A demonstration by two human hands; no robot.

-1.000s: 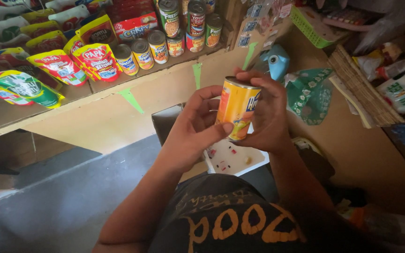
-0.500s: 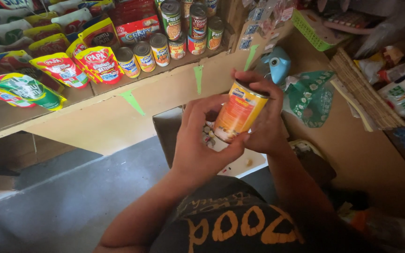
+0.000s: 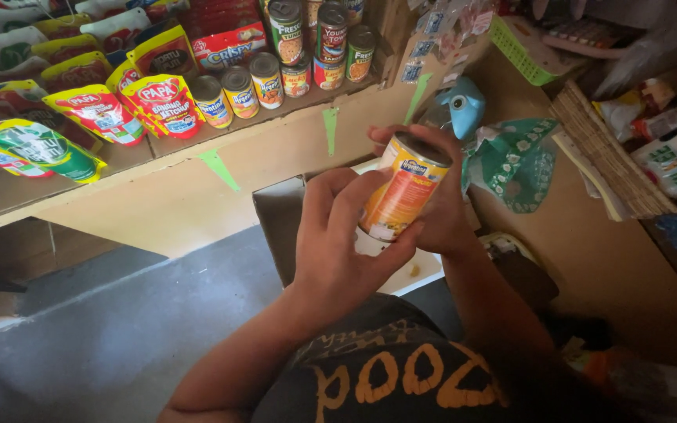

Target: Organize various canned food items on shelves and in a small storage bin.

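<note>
An orange and yellow tin can with a silver lid is held in front of me, tilted with its top up and to the right. My left hand wraps its lower left side and bottom. My right hand cups it from behind and the right, fingers over the top rim. Both hands grip the can above an open cardboard box.
A wooden shelf at upper left carries several tins and red, yellow and green pouches. A blue bird-shaped object and a green patterned bag sit at right. Grey floor lies below left.
The can has tipped from nearly upright to leaning right, and both hands have shifted slightly around it while staying at about the same height.
</note>
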